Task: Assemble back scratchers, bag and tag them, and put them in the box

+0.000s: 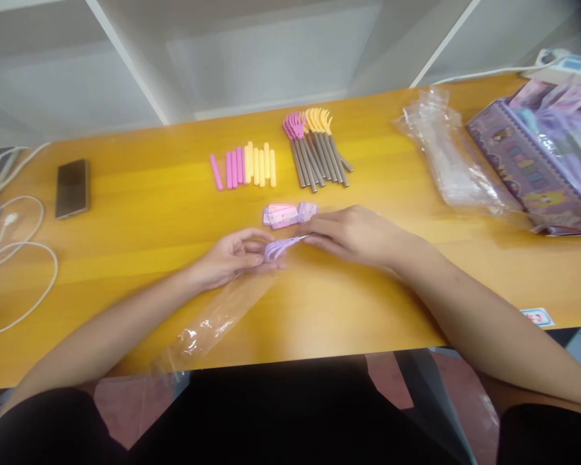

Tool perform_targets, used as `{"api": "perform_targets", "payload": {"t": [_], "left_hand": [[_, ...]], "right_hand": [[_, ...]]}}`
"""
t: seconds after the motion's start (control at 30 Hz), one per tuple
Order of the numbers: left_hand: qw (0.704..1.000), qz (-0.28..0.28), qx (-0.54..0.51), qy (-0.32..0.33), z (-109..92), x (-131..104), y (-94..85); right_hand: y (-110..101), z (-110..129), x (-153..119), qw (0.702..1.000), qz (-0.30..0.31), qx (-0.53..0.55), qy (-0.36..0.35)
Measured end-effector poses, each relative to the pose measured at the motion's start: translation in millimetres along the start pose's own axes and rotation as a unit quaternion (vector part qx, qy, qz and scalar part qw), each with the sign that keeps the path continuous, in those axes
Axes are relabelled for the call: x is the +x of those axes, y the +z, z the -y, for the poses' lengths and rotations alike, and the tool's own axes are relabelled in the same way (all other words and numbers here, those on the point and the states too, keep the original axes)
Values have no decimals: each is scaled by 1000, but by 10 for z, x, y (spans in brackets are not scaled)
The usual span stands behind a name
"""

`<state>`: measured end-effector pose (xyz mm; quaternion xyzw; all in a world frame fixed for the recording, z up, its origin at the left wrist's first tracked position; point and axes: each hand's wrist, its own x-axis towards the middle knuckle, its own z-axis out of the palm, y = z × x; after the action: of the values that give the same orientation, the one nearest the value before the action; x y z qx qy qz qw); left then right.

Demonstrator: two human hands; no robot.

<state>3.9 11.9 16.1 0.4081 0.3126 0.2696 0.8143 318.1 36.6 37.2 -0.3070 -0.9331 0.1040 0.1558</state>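
Note:
My right hand (353, 234) is closed on the metal rod of a back scratcher with a lilac claw head (279, 248). The claw points left, against the fingers of my left hand (232, 257). My left hand is curled round the mouth of a long clear plastic bag (217, 316), which trails down to the table's front edge. Just beyond my hands lie small pink and purple printed cards (283, 216). Farther back are back scratchers with pink and yellow claws (318, 123) and metal rods, beside a row of pink and yellow handle tubes (259, 166).
At the right stands a purple printed box (518, 161) filled with packaged pieces, next to a pile of clear plastic bags (445, 155). A phone (72, 188) and white cables (43, 219) lie at the left. A sticker (537, 316) sits at the table's right front edge.

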Motion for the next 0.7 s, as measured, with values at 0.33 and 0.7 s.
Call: {"api": "perform_targets", "payload": {"t": [0.33,0.7], "left_hand": [[973,-163,145,76,112,4,-8],[949,-214,233,20,50,-5,7]], "right_hand": [[-35,106,29,995,-12,-90,-51],[-115,494,80,970,4,-243,-25]]}}
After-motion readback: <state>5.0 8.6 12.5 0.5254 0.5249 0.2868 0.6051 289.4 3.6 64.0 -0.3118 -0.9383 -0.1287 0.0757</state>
